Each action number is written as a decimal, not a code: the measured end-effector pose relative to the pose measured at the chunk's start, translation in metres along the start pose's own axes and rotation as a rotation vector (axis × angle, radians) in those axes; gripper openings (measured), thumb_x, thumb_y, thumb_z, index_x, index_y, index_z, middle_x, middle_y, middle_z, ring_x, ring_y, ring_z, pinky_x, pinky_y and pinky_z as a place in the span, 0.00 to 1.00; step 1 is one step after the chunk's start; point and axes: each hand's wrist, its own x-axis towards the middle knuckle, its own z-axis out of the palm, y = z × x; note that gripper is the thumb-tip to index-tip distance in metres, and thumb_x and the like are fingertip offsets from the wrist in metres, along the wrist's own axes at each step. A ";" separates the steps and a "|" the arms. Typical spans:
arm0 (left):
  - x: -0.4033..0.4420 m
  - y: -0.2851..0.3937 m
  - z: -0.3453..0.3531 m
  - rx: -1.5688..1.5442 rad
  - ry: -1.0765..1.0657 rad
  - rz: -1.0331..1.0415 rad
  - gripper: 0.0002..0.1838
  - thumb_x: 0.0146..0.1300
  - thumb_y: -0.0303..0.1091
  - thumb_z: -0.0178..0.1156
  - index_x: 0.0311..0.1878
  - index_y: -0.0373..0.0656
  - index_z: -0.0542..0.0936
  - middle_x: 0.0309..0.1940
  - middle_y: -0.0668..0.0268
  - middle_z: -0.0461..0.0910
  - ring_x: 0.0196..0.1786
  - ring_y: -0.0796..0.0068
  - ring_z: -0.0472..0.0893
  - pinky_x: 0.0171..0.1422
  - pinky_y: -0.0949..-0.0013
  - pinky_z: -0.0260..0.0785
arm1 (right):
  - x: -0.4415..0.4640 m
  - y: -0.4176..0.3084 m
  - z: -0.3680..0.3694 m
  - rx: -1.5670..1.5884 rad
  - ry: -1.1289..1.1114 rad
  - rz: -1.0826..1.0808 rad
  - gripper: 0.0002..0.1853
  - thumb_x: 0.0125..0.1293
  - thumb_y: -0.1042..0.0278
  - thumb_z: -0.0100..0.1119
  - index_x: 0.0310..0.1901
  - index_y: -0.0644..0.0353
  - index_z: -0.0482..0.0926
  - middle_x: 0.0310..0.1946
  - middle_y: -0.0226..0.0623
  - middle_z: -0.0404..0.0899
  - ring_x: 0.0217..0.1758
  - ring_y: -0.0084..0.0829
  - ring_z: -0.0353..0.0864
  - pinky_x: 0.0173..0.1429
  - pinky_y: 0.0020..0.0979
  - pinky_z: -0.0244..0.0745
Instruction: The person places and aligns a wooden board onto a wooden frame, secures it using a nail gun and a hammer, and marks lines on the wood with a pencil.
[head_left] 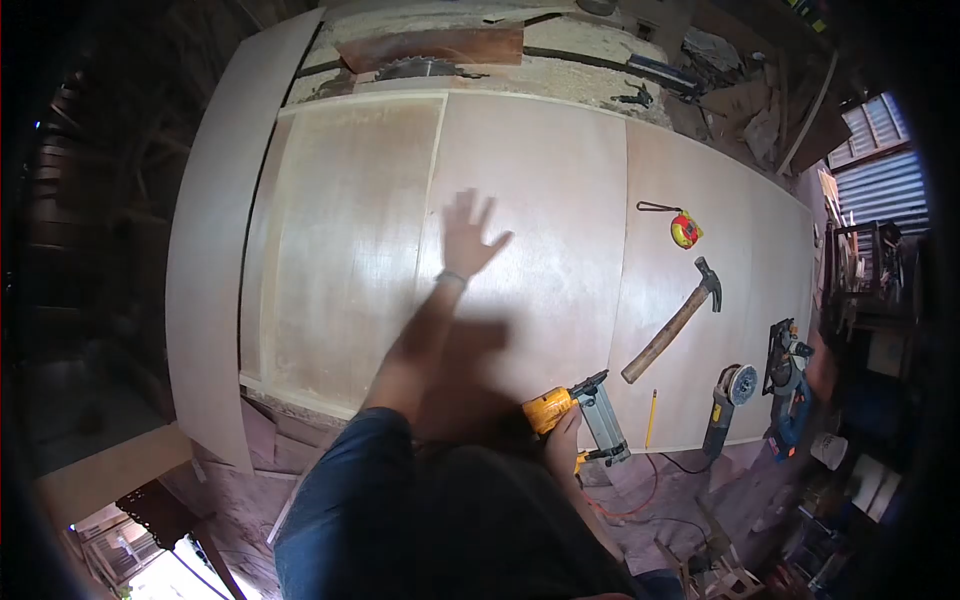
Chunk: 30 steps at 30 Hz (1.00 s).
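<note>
My left hand (pixel 468 238), slightly blurred, is spread with fingers apart over the pale plywood panel (pixel 540 180). I cannot tell whether it touches the surface. Close to my body, my right hand (pixel 565 438) is closed on a yellow and grey nail gun (pixel 600 420), partly hidden by my head's dark outline. Right of the nail gun lies a pencil (pixel 652 418). Further right a claw hammer (pixel 672 322) rests with its head pointing away from me. Beyond it sits a red and yellow tape measure (pixel 685 230) with a wrist strap.
An angle grinder (pixel 722 410) and a blue jigsaw-like power tool (pixel 790 390) lie at the right edge. A circular saw blade (pixel 415 68) rises behind the panel, amid sawdust. A long board (pixel 215 230) lies along the left. A red hose (pixel 640 505) hangs below the nail gun.
</note>
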 end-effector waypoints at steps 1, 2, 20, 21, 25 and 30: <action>-0.001 -0.019 -0.011 0.104 0.035 -0.105 0.46 0.67 0.70 0.60 0.81 0.53 0.69 0.84 0.47 0.54 0.86 0.42 0.51 0.87 0.39 0.43 | 0.002 -0.003 -0.002 -0.051 -0.026 0.029 0.51 0.64 0.76 0.64 0.77 0.85 0.37 0.74 0.79 0.51 0.75 0.73 0.62 0.78 0.52 0.67; 0.002 -0.031 -0.017 0.061 0.034 -0.140 0.47 0.67 0.71 0.60 0.81 0.51 0.67 0.84 0.46 0.54 0.86 0.41 0.51 0.87 0.39 0.44 | 0.003 -0.009 -0.007 -0.050 -0.014 0.018 0.51 0.62 0.77 0.64 0.77 0.85 0.37 0.74 0.79 0.51 0.75 0.74 0.62 0.78 0.52 0.68; -0.004 -0.032 -0.013 0.171 0.032 -0.122 0.47 0.68 0.67 0.61 0.82 0.49 0.65 0.83 0.45 0.56 0.83 0.32 0.54 0.84 0.38 0.55 | 0.013 -0.023 -0.022 0.024 -0.020 0.126 0.51 0.63 0.71 0.66 0.77 0.82 0.43 0.73 0.77 0.55 0.57 0.71 0.80 0.57 0.55 0.83; -0.002 -0.028 -0.018 0.177 0.020 -0.124 0.46 0.68 0.67 0.60 0.82 0.50 0.65 0.83 0.45 0.56 0.83 0.32 0.54 0.84 0.38 0.54 | 0.012 -0.012 -0.014 -0.042 -0.025 0.101 0.50 0.64 0.70 0.66 0.77 0.82 0.42 0.73 0.75 0.56 0.55 0.70 0.82 0.55 0.56 0.83; 0.004 -0.024 -0.020 0.193 -0.009 -0.128 0.47 0.69 0.69 0.58 0.83 0.51 0.64 0.84 0.46 0.53 0.84 0.32 0.51 0.85 0.38 0.51 | 0.022 -0.035 -0.081 0.123 -0.064 0.070 0.33 0.68 0.66 0.59 0.71 0.72 0.62 0.60 0.68 0.75 0.53 0.62 0.85 0.50 0.56 0.83; 0.003 -0.023 -0.018 0.227 -0.037 -0.139 0.47 0.69 0.68 0.57 0.84 0.53 0.62 0.85 0.47 0.52 0.84 0.33 0.50 0.86 0.38 0.49 | 0.098 0.008 -0.155 -0.019 0.533 0.251 0.23 0.63 0.60 0.67 0.54 0.66 0.79 0.41 0.56 0.84 0.45 0.59 0.85 0.55 0.52 0.82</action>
